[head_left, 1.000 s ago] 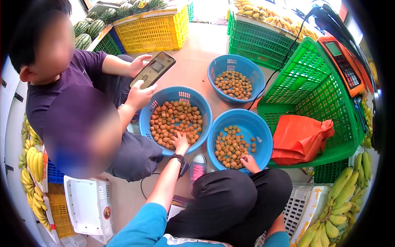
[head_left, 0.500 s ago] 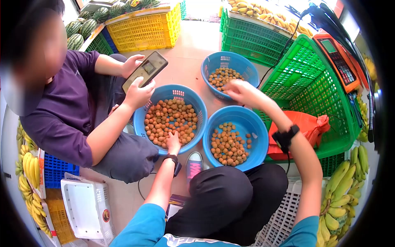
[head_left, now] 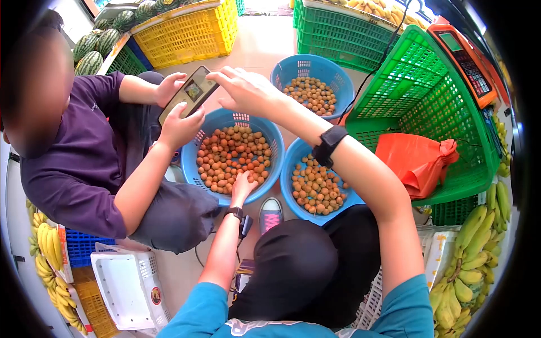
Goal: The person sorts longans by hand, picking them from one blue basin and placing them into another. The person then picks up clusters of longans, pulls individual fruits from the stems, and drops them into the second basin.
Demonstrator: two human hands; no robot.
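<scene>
My left hand (head_left: 243, 185) is down among brown round longans (head_left: 234, 152) in the left blue basket (head_left: 275, 135). Its fingers are bent together at the fruit, and what they hold is hidden. Stretched out over the far rim of that basket, my right hand (head_left: 251, 93) has its fingers apart. Its fingertips are right at the upper corner of a phone (head_left: 189, 96), which a person in a purple top holds in both hands. Longans (head_left: 318, 188) also lie in the blue basin (head_left: 307, 214) under my right forearm. A farther blue basket (head_left: 313, 65) contains more.
On the right stands a big green crate (head_left: 417, 84) with a red plastic bag (head_left: 414, 163) inside and an orange scale (head_left: 459, 62) at its edge. Bananas (head_left: 465, 265) line the right side. A white crate (head_left: 124, 287) sits at lower left; watermelons (head_left: 90, 62) are behind the person.
My right hand has left the farther basket and swung left to the phone's corner. My left hand stays in the left basket, shifted slightly right. The view has moved a little.
</scene>
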